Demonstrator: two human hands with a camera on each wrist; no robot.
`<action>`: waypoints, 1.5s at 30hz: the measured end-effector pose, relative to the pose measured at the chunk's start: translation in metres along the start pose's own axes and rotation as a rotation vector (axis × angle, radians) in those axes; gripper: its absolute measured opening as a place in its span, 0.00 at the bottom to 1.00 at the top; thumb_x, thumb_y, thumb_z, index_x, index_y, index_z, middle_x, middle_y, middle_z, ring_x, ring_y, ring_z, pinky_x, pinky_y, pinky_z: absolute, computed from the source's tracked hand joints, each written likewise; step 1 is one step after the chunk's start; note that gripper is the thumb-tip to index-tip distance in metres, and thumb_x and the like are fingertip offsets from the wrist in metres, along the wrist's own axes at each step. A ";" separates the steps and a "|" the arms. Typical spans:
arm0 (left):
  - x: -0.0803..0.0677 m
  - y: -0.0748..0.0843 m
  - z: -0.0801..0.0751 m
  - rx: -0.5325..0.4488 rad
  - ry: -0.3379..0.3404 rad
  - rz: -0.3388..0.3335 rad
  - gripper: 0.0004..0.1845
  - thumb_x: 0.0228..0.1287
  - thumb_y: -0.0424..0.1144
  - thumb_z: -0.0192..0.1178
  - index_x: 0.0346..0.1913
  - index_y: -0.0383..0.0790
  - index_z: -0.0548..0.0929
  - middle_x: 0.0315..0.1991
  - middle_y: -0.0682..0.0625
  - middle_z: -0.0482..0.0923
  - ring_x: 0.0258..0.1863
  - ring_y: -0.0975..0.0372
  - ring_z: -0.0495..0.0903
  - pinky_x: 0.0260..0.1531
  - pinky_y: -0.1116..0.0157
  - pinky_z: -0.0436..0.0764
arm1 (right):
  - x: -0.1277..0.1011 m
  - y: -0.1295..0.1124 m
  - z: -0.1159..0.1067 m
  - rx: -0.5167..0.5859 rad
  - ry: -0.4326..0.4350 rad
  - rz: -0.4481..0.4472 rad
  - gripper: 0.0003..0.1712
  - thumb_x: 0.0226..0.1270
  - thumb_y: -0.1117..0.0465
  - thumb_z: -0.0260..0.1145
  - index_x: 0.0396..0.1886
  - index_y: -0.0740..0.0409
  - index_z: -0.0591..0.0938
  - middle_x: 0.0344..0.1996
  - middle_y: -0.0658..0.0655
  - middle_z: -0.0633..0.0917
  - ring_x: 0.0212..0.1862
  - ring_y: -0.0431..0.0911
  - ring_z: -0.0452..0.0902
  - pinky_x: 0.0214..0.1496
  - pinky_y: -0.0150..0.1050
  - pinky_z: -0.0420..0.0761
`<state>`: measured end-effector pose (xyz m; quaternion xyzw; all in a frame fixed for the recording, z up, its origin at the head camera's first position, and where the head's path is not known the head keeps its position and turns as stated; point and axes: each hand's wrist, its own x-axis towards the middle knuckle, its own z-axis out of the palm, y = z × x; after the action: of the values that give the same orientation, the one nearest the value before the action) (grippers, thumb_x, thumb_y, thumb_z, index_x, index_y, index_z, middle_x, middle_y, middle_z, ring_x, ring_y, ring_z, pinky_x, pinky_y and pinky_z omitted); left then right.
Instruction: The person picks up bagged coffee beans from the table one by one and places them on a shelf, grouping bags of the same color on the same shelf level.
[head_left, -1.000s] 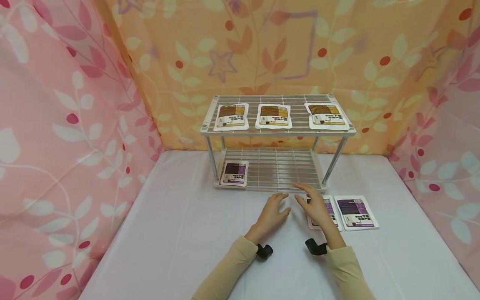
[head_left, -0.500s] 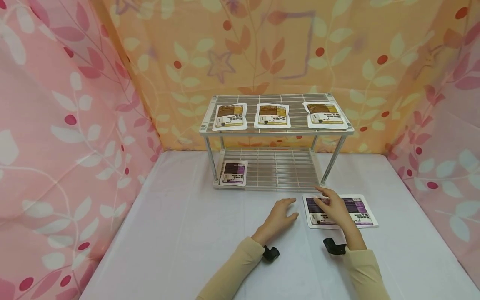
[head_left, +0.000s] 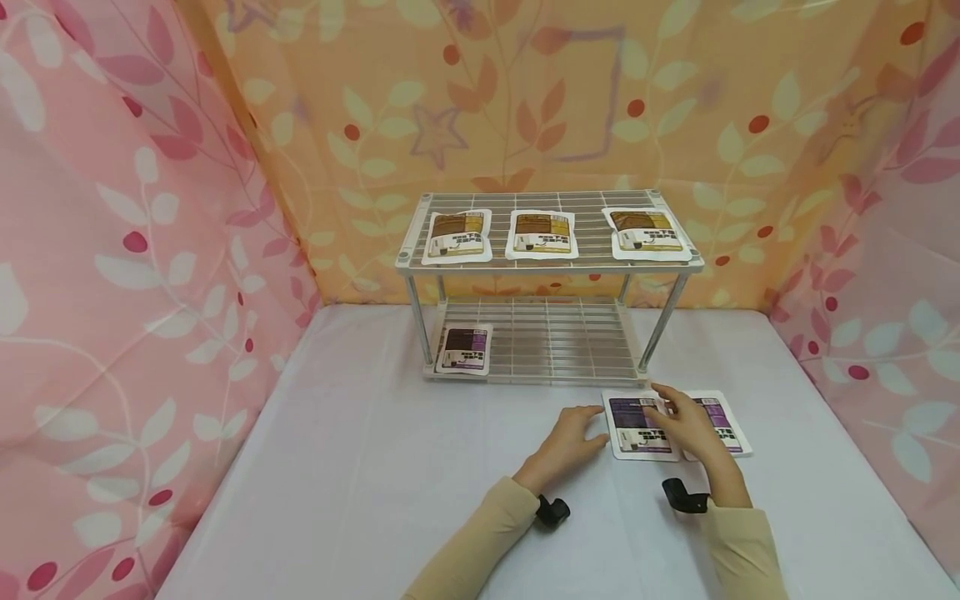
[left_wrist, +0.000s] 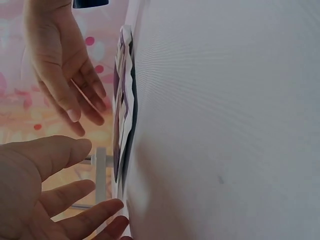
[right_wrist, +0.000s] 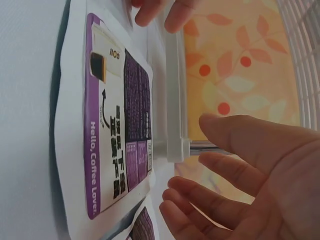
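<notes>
Two purple coffee packets lie flat on the white table in front of a wire rack (head_left: 551,265). My left hand (head_left: 579,430) is open, palm down, with its fingertips at the left edge of the nearer packet (head_left: 636,427). My right hand (head_left: 681,418) hovers open over that packet's right side and hides part of the second packet (head_left: 726,421). The right wrist view shows the nearer packet (right_wrist: 114,150) face up, my right hand (right_wrist: 235,175) spread just above it, and the second packet (right_wrist: 143,228) tucked beside it. In the left wrist view both hands, left (left_wrist: 55,190) and right (left_wrist: 65,75), flank the packet's edge (left_wrist: 121,125).
The rack's top shelf carries three brown packets (head_left: 542,233). A purple packet (head_left: 465,350) lies on the left of the lower shelf (head_left: 555,337). Patterned fabric walls (head_left: 135,250) close in the table (head_left: 375,483) on three sides.
Both hands have moved right and slightly nearer. My right hand slid off the left packet's face toward its right side, and my left hand came up to its left edge.
</notes>
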<state>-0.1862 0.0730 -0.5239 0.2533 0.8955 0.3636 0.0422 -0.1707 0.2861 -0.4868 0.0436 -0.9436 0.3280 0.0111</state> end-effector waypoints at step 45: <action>-0.011 0.004 -0.013 -0.079 0.055 0.058 0.24 0.61 0.43 0.60 0.60 0.40 0.74 0.59 0.45 0.73 0.59 0.56 0.70 0.61 0.64 0.67 | -0.001 -0.014 0.017 -0.023 -0.008 -0.032 0.33 0.53 0.63 0.69 0.59 0.70 0.70 0.45 0.78 0.72 0.41 0.64 0.77 0.39 0.55 0.78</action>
<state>-0.1783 0.0620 -0.5128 0.2673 0.8734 0.4067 0.0170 -0.1682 0.2646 -0.4913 0.0599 -0.9465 0.3168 0.0132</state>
